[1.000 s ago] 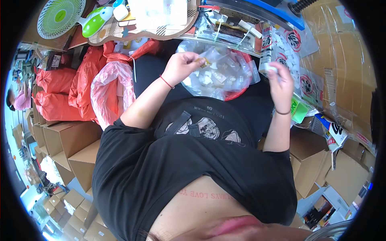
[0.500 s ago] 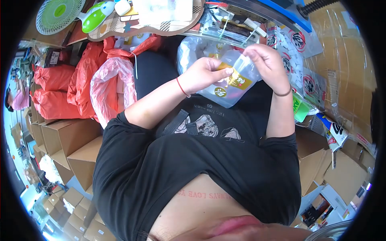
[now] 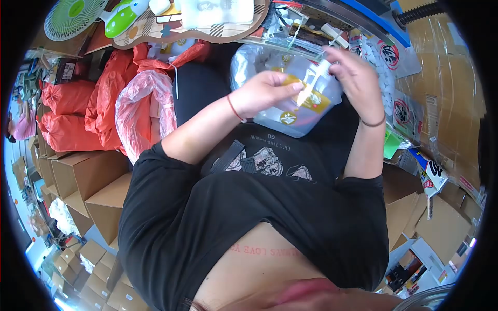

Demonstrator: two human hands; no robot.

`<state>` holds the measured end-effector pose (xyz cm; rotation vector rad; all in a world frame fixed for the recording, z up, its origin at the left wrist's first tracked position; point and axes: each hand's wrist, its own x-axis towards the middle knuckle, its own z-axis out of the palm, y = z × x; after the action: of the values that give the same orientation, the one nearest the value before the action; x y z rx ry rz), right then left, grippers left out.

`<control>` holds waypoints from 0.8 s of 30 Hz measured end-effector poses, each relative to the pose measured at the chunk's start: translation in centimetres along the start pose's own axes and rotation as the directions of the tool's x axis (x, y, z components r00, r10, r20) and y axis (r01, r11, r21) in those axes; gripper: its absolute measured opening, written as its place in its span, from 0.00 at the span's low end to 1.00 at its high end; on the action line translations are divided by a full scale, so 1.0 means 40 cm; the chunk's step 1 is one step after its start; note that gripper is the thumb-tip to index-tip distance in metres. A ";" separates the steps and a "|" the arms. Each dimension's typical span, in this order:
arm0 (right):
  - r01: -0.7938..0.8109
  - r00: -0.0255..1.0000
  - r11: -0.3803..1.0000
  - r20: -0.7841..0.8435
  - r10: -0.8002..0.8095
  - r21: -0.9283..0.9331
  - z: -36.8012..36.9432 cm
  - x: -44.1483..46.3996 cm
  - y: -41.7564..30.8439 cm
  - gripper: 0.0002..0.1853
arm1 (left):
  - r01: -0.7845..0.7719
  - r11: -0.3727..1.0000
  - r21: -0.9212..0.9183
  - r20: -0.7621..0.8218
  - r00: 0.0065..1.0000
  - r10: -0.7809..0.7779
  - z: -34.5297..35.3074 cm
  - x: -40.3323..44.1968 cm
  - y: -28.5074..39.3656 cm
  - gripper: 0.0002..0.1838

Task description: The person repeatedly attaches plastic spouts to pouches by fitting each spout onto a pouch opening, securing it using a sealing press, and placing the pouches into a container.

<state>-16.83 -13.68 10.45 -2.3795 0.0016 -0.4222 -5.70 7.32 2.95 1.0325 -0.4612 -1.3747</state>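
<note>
My left hand (image 3: 267,93) is closed on a frosted plastic bag (image 3: 301,122) with gold printed patches, its thumb pressed over the gold part. At the bag's upper right edge is my right hand (image 3: 355,80), somewhat blurred, its fingers apart. Whether its fingertips touch the bag is hard to see. The bag hangs in front of my black shirt, over my lap. Behind it a crinkled clear plastic bag (image 3: 244,65) shows in part.
Red plastic bags (image 3: 106,103) and a pinkish open bag (image 3: 132,114) stand at left, above cardboard boxes (image 3: 85,176). A green fan (image 3: 75,15) and a patterned mat (image 3: 223,31) lie at the top. A blue-edged machine (image 3: 373,23) is at upper right.
My right hand has loosened from the bag's edge and moved slightly up and right, with its fingers spreading. My left hand keeps its hold, nearly in place.
</note>
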 end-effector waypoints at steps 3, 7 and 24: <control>-0.366 0.930 0.921 0.092 0.357 0.135 -0.054 -0.078 0.019 0.09 | -0.104 0.991 0.088 -0.149 0.982 0.116 -0.050 -0.045 0.055 0.18; -0.307 0.752 0.952 0.613 0.244 -0.002 0.111 -0.126 0.152 0.10 | -0.186 0.972 0.140 -0.250 0.944 0.217 -0.135 -0.084 0.073 0.17; -0.244 0.955 0.960 0.207 0.212 0.140 0.478 -0.184 0.403 0.21 | -0.055 0.984 -0.167 -0.114 0.993 0.036 -0.052 0.186 0.082 0.16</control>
<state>-16.21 -12.40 -15.58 -2.2155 0.1485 -0.0794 -0.69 0.60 2.40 0.9471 -0.2782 -1.2856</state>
